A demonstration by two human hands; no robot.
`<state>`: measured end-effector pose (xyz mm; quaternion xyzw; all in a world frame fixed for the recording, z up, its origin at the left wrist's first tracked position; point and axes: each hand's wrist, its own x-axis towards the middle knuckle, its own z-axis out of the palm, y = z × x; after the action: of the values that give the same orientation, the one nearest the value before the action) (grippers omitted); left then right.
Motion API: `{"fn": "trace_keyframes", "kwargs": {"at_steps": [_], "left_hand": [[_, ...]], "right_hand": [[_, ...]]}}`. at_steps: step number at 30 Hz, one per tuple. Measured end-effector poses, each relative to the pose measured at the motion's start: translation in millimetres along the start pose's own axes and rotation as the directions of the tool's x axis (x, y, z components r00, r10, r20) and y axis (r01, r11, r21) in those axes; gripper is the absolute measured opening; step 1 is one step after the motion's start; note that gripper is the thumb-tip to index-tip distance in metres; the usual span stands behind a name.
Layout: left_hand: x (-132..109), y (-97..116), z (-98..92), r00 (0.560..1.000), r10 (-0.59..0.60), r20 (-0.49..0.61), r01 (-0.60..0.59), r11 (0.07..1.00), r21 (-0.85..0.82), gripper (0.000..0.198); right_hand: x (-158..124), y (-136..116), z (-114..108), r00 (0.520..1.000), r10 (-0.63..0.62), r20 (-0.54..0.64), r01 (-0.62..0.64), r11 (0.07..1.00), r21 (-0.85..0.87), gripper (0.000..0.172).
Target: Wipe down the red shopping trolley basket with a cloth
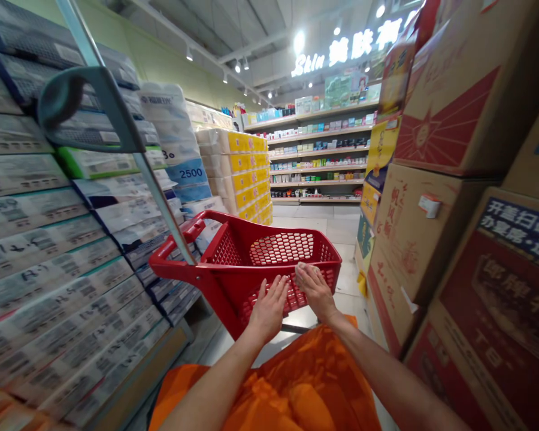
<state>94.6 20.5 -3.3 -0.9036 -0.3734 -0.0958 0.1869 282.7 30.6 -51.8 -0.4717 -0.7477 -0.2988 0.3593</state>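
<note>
A red plastic shopping basket cart (pixel 260 272) stands right in front of me, its interior bare. A grey pull handle (pixel 112 111) on a metal rod rises from its left end. My left hand (pixel 269 308) is stretched out flat, fingers straight, close to the basket's near side. My right hand (pixel 315 290) is also held out, its fingertips near the basket's upper rim. Whether either hand touches the plastic I cannot tell. Nothing shows in either hand. Orange cloth (pixel 291 383) lies below my forearms.
Stacked tissue packs (pixel 58 257) line the left, with yellow-and-white packs (pixel 247 173) beyond. Piled cardboard cartons (pixel 413 233) flank the right. Shelves of small boxed goods (pixel 318 149) stand at the back under a lit sign (pixel 350 48). A tiled aisle floor (pixel 314 221) runs between.
</note>
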Motion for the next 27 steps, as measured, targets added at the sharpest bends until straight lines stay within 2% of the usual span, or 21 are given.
{"fn": "trace_keyframes", "kwargs": {"at_steps": [5,9,11,16,19,23,27], "left_hand": [[9.0,7.4,-0.8,0.999,0.035,-0.005,-0.035,0.998,0.044,0.059],[15.8,15.5,-3.5,0.998,0.048,0.028,-0.05,0.997,0.052,0.058],[21.8,20.7,-6.7,0.997,0.061,0.046,-0.063,0.997,0.046,0.059],[35.2,34.1,-9.0,0.993,0.104,0.045,-0.106,0.994,0.03,0.06],[39.6,41.8,-5.6,0.992,0.119,0.037,-0.119,0.993,-0.005,0.056],[43.0,49.7,-2.6,0.99,0.135,0.029,-0.134,0.991,-0.012,0.056],[41.7,47.0,-0.9,0.99,0.132,0.042,-0.132,0.991,-0.004,0.058]], "right_hand": [[-30.0,7.7,3.4,0.997,-0.071,-0.013,0.072,0.997,0.04,0.032],[-16.5,28.6,-5.8,0.994,0.073,-0.084,-0.073,0.997,0.0,0.034],[-18.2,36.9,-5.4,0.99,0.1,-0.099,-0.103,0.994,-0.022,0.035],[-55.4,40.7,1.1,0.998,0.018,-0.066,-0.02,1.0,-0.023,0.034],[-51.9,52.4,-3.8,0.986,0.132,-0.102,-0.136,0.99,-0.035,0.037],[-37.6,76.6,-1.5,0.936,0.288,-0.201,-0.299,0.954,-0.027,0.039],[-65.3,77.6,15.1,0.927,0.344,-0.147,-0.35,0.936,-0.021,0.037]]}}
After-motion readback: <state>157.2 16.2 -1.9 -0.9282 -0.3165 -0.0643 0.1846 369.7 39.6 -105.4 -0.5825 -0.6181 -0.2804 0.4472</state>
